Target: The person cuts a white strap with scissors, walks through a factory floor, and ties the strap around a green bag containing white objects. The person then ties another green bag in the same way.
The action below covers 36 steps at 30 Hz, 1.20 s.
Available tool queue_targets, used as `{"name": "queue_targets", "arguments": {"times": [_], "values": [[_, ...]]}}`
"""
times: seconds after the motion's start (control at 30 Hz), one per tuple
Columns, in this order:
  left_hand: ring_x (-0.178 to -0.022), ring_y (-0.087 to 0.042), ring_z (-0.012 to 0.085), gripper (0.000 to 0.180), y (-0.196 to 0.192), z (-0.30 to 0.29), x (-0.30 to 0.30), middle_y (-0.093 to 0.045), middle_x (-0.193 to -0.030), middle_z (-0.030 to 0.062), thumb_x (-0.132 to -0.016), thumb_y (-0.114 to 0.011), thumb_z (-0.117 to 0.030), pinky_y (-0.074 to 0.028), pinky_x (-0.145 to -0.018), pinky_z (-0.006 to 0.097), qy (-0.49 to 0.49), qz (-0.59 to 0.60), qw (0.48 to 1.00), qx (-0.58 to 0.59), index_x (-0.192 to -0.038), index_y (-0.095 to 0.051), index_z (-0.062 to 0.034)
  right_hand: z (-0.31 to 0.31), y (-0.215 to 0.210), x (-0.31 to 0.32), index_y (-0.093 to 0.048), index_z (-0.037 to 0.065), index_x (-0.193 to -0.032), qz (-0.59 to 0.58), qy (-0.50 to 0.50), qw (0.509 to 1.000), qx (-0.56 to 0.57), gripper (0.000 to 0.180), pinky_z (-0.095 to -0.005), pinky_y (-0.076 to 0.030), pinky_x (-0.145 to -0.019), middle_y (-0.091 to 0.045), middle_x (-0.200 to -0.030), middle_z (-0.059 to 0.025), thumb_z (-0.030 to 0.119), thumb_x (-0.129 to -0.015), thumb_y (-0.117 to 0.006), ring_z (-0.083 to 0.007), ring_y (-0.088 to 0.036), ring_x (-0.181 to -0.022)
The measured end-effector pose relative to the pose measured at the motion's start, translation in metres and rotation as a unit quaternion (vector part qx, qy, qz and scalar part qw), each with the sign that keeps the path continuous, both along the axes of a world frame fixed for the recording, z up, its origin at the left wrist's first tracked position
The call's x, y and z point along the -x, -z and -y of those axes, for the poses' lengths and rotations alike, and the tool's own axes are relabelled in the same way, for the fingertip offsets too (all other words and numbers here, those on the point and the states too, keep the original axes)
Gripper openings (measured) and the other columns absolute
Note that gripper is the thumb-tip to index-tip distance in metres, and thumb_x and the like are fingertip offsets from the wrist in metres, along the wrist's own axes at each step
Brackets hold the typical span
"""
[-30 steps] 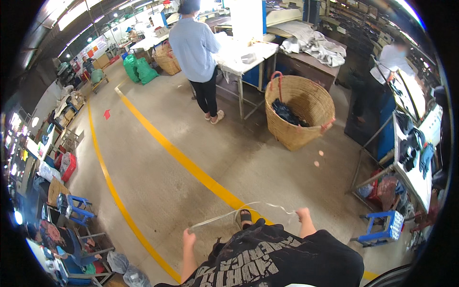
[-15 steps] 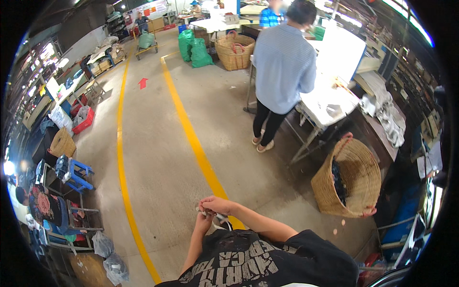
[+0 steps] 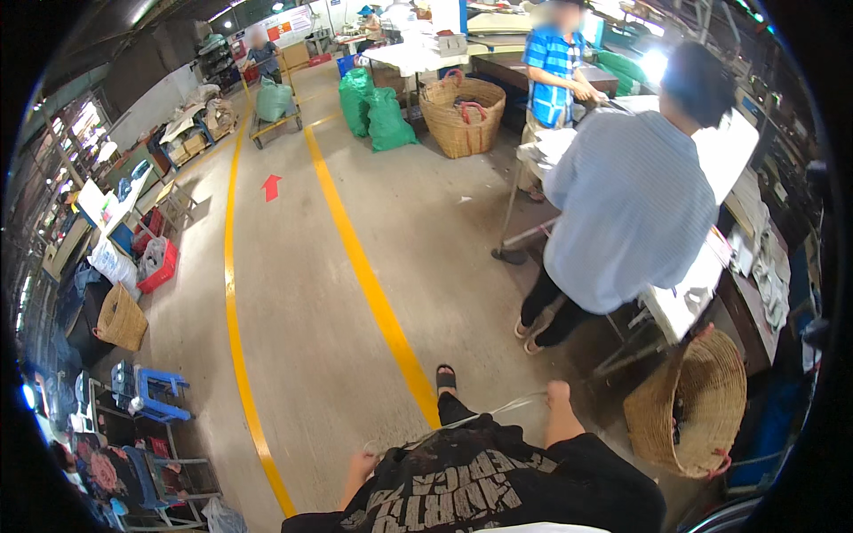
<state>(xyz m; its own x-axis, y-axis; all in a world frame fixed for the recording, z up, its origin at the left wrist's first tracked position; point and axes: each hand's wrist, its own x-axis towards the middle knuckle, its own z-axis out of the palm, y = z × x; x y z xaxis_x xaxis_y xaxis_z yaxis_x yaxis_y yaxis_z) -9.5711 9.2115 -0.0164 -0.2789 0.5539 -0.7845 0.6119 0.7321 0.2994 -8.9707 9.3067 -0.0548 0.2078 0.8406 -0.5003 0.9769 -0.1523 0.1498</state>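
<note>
Nearest, the left hand (image 3: pixel 360 464) and the right hand (image 3: pixel 558 393) are each closed on an end of a thin pale strip (image 3: pixel 480 416), stretched taut between them just above the person's black printed shirt (image 3: pixel 480 484). The strip hangs over the concrete floor, right beside the near end of the diagonal yellow floor line (image 3: pixel 378 298), by a sandalled foot (image 3: pixel 445 379). Right of that line, a woven basket (image 3: pixel 689 409) stands close to the right hand. Beyond it, a person in a pale blue shirt (image 3: pixel 631 209) stands at a white table (image 3: pixel 711 275). Far up the line sit green sacks (image 3: pixel 378 107) and another basket (image 3: pixel 462 115).
</note>
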Motion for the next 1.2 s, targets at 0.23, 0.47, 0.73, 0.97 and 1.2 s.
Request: {"name": "queue_targets", "arguments": {"times": [0.23, 0.47, 0.73, 0.97, 1.2], "values": [[-0.075, -0.063, 0.0205, 0.034, -0.002, -0.157, 0.054, -0.068, -0.079, 0.0101, -0.088, -0.065, -0.032, -0.049, -0.067, 0.036, -0.111, 0.059, 0.989, -0.078, -0.096, -0.070, 0.0012, -0.266, 0.079, 0.032, -0.064, 0.001, -0.112, -0.289, 0.543, 0.782, -0.100, 0.034, -0.0411, -0.053, -0.072, -0.066, -0.108, -0.0197, 0.027, -0.089, -0.063, -0.0308, -0.065, -0.091], [-0.072, -0.061, 0.0189, 0.033, 0.013, -0.384, 0.080, -0.065, -0.075, 0.0082, -0.088, -0.066, -0.033, -0.048, -0.064, 0.036, -0.239, 0.127, 0.960, -0.076, -0.092, -0.069, -0.0007, -0.622, -0.039, 0.209, -0.067, 0.004, -0.106, -0.512, 0.257, 0.819, -0.041, 0.024, -0.0327, -0.043, -0.049, -0.058, -0.072, -0.0035, 0.011, -0.091, -0.049, -0.0152, -0.052, -0.056], [-0.069, -0.058, 0.0174, 0.032, 0.025, -0.658, 0.188, -0.063, -0.072, 0.0068, -0.088, -0.067, -0.034, -0.046, -0.061, 0.035, -0.254, 0.138, 0.957, -0.033, -0.090, -0.068, -0.0021, -0.812, -0.013, 0.276, -0.070, 0.003, -0.099, -0.480, 0.298, 0.821, 0.082, 0.022, -0.0334, -0.041, -0.047, -0.055, -0.064, -0.0039, 0.008, -0.089, -0.051, -0.0159, -0.047, -0.049], [-0.065, -0.054, 0.0146, 0.032, 0.002, -0.946, 0.282, -0.059, -0.070, 0.0038, -0.086, -0.071, -0.037, -0.043, -0.057, 0.035, -0.171, 0.129, 0.973, -0.081, -0.086, -0.065, -0.0049, -0.867, -0.008, 0.251, -0.065, 0.004, -0.095, -0.466, 0.520, 0.713, 0.053, 0.022, -0.0367, -0.038, -0.047, -0.047, -0.060, -0.0030, 0.009, -0.094, -0.043, -0.0136, -0.038, -0.046], [-0.070, -0.058, 0.0170, 0.036, 0.002, -1.205, 0.250, -0.063, -0.077, 0.0037, -0.088, -0.069, -0.038, -0.046, -0.063, 0.034, -0.181, 0.119, 0.974, -0.058, -0.096, -0.067, -0.0034, -1.007, 0.037, 0.198, -0.061, 0.004, -0.079, -0.337, 0.617, 0.701, 0.118, 0.025, -0.0375, -0.035, -0.043, -0.046, -0.056, -0.0062, 0.012, -0.094, -0.043, -0.0186, -0.040, -0.042]]}}
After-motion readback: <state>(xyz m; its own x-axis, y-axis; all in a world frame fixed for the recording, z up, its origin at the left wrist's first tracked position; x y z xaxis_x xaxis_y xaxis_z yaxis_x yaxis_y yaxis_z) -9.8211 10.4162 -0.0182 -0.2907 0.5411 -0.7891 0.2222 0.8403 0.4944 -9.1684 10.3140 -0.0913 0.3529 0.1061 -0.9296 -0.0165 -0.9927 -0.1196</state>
